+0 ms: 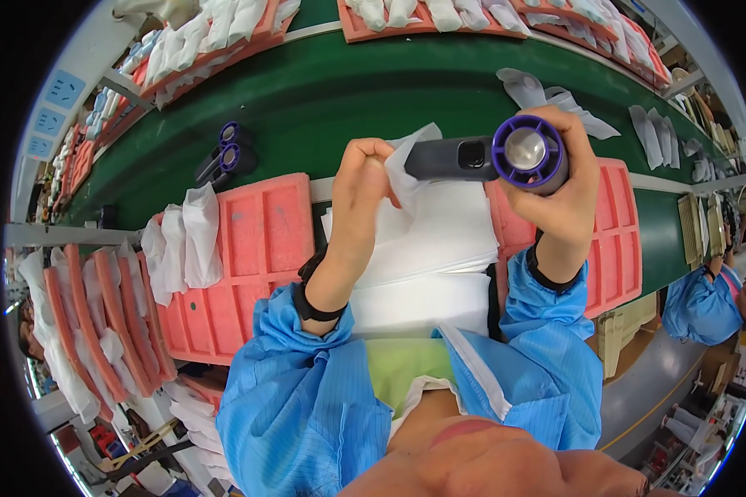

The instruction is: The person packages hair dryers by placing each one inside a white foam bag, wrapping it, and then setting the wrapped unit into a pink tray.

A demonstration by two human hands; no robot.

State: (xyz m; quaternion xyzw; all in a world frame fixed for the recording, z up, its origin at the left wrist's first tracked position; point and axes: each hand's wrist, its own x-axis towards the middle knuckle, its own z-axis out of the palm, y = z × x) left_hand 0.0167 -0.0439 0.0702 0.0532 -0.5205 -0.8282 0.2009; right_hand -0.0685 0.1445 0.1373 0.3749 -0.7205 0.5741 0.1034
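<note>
My right hand (pixel 568 178) is wrapped round the round head of a dark grey hair dryer (pixel 452 159), whose purple spoked ring faces up. Its handle points left, over a stack of thin white sheets or sleeves (pixel 427 248). My left hand (pixel 358 195) pinches a thin white wrapping sleeve (pixel 404 170), which touches the handle's end; whether the handle is inside it I cannot tell. Two more dark devices with purple rings (pixel 228 156) lie on the green bench to the left.
Pink foam trays (pixel 261 224) flank the stack, the left one bearing several white-wrapped pieces (pixel 201 236). Loose white sleeves (pixel 555 99) lie beyond my right hand. Trays of wrapped pieces (pixel 435 23) line the far side of the green bench (pixel 348 91). A co-worker in blue (pixel 704 302) is at right.
</note>
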